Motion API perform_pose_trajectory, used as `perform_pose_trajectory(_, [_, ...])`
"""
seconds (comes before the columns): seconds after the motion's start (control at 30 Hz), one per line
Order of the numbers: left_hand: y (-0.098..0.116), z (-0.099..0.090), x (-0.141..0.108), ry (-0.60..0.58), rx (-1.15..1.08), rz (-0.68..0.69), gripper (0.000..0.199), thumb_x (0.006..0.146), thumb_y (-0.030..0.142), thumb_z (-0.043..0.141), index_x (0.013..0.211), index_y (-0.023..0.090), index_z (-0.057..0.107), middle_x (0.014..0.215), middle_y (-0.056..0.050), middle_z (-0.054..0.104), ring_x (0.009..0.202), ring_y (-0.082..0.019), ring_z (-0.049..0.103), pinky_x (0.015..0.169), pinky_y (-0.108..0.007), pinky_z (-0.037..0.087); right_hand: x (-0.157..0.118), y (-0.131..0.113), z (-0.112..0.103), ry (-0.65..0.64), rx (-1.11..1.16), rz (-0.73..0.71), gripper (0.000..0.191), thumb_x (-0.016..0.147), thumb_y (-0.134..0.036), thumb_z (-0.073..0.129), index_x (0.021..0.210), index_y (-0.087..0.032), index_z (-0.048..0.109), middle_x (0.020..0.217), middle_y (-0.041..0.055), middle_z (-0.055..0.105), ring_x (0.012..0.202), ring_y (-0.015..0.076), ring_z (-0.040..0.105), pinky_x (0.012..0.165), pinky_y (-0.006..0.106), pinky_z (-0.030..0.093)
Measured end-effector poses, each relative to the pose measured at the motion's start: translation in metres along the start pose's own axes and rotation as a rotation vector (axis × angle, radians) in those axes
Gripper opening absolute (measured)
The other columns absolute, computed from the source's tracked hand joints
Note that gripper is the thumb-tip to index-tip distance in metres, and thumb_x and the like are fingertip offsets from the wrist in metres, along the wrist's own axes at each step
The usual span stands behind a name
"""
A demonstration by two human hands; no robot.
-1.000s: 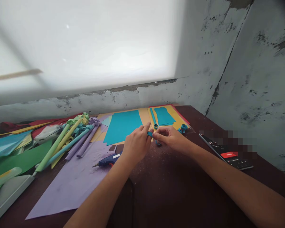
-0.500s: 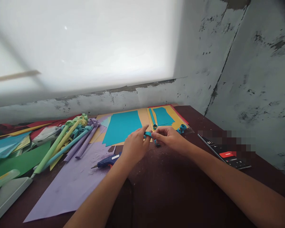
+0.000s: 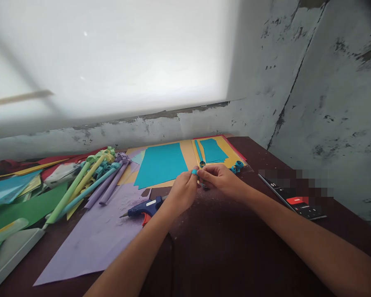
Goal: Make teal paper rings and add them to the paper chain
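Fingertips of the right hand point(image 3: 221, 177) pinch one end of a narrow blue paper strip point(image 3: 194, 172), while the left hand's point(image 3: 184, 189) thumb and fingers press together on it, the strip bent across them over the middle of the table point(image 3: 235, 251). It looks partly curled; how tight the loop is cannot be told.

On the left, a bundle of green point(image 3: 69, 192), yellow point(image 3: 86, 175), light blue and purple point(image 3: 115, 185) paper tubes has curls at its far end, so those seem finished. Far beyond the hands, a single blue tube point(image 3: 199, 151) shows no curls on it, and loose blue curls point(image 3: 237, 166) lie to the right, apparently made but unattached. Small blue sheets point(image 3: 214, 150) and large blue sheets point(image 3: 162, 165) lie flat, seemingly unworked. The glue gun point(image 3: 145, 206) rests unheld, left of the hands, on purple paper point(image 3: 89, 247).
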State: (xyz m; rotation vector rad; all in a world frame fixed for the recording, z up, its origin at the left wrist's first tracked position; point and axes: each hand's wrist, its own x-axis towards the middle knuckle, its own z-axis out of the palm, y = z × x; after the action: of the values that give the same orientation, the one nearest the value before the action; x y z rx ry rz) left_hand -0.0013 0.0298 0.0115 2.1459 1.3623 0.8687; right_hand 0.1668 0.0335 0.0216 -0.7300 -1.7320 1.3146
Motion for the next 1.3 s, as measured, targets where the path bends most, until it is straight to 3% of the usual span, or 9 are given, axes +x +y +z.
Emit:
perform_pose_trajectory(0.2, [0.01,-0.015,-0.003,0.115,0.296,0.008,0.042,0.106,0.034,0.033,0.11,0.019,0.073,0.101,-0.01,0.075,0.095,-0.026,0.069,0.079,-0.033,0.048,-0.001,-0.004,-0.004,0.036,-0.074,0.049,0.055,0.089,-0.068,0.061,0.065,-0.019,0.053,0.057,-0.0039,0.045,0.055,0.011,0.039,0.058,0.029,0.036])
perform_pose_trajectory(0.3, [0.011,-0.019,-0.005,0.18,0.492,0.009,0.038,0.104,0.033,0.042,0.133,0.021,0.064,0.114,-0.011,0.073,0.104,-0.028,0.068,0.078,-0.034,0.049,-0.002,-0.004,-0.007,0.038,-0.103,0.065,0.055,0.088,-0.068,0.062,0.066,-0.018,0.054,0.059,-0.0033,0.047,0.055,0.0106,0.04,0.056,0.029,0.033])
perform_pose_trajectory(0.43, [0.007,-0.02,-0.006,0.162,0.607,0.162,0.042,0.103,0.028,0.046,0.144,0.022,0.054,0.127,-0.01,0.067,0.112,-0.028,0.064,0.083,-0.034,0.049,-0.001,-0.002,-0.008,0.039,-0.12,0.057,0.054,0.087,-0.068,0.063,0.068,-0.018,0.057,0.059,-0.0031,0.048,0.056,0.0107,0.041,0.056,0.028,0.034])
perform_pose_trajectory(0.53, [0.007,-0.019,-0.007,0.089,0.602,0.197,0.035,0.105,0.027,0.039,0.132,0.021,0.062,0.118,-0.009,0.07,0.106,-0.026,0.065,0.084,-0.034,0.048,-0.001,0.0,-0.007,0.046,-0.094,0.04,0.051,0.086,-0.066,0.066,0.071,-0.017,0.061,0.058,-0.0037,0.048,0.056,0.0109,0.042,0.056,0.028,0.036])
perform_pose_trajectory(0.73, [0.008,-0.014,-0.004,-0.014,0.386,0.067,0.046,0.108,0.026,0.025,0.096,0.017,0.068,0.092,-0.009,0.074,0.085,-0.023,0.068,0.074,-0.031,0.045,-0.001,-0.001,-0.004,0.035,-0.052,0.005,0.046,0.089,-0.061,0.066,0.079,-0.017,0.066,0.058,-0.0031,0.053,0.056,0.0116,0.047,0.058,0.028,0.039])
perform_pose_trajectory(0.9, [0.006,-0.017,-0.001,0.022,0.331,0.038,0.045,0.107,0.03,0.028,0.102,0.019,0.071,0.095,-0.008,0.076,0.087,-0.023,0.069,0.075,-0.031,0.046,-0.001,-0.002,-0.007,0.028,-0.11,0.046,0.047,0.089,-0.063,0.064,0.076,-0.017,0.063,0.057,-0.0019,0.056,0.057,0.0127,0.052,0.059,0.028,0.041])
perform_pose_trajectory(1.0, [0.008,-0.02,-0.003,0.115,0.453,0.0,0.037,0.103,0.031,0.041,0.129,0.019,0.066,0.113,-0.011,0.074,0.103,-0.028,0.069,0.08,-0.034,0.048,0.0,0.001,-0.009,0.016,-0.15,0.058,0.047,0.09,-0.061,0.063,0.074,-0.017,0.062,0.059,-0.0012,0.057,0.058,0.0127,0.052,0.06,0.028,0.04])
perform_pose_trajectory(1.1, [0.011,-0.023,-0.005,0.167,0.566,0.007,0.049,0.101,0.031,0.047,0.149,0.02,0.05,0.121,-0.012,0.072,0.11,-0.03,0.066,0.082,-0.035,0.049,0.0,0.003,-0.01,0.002,-0.175,0.074,0.046,0.092,-0.059,0.062,0.072,-0.017,0.061,0.059,-0.0008,0.057,0.058,0.0126,0.051,0.059,0.028,0.039])
perform_pose_trajectory(1.3, [0.009,-0.021,-0.004,0.041,0.339,0.045,0.046,0.108,0.035,0.027,0.126,0.023,0.067,0.112,-0.009,0.075,0.106,-0.025,0.068,0.084,-0.034,0.051,-0.001,-0.003,-0.007,-0.013,-0.114,0.048,0.047,0.091,-0.062,0.061,0.074,-0.018,0.061,0.06,-0.001,0.056,0.059,0.0132,0.051,0.06,0.029,0.04])
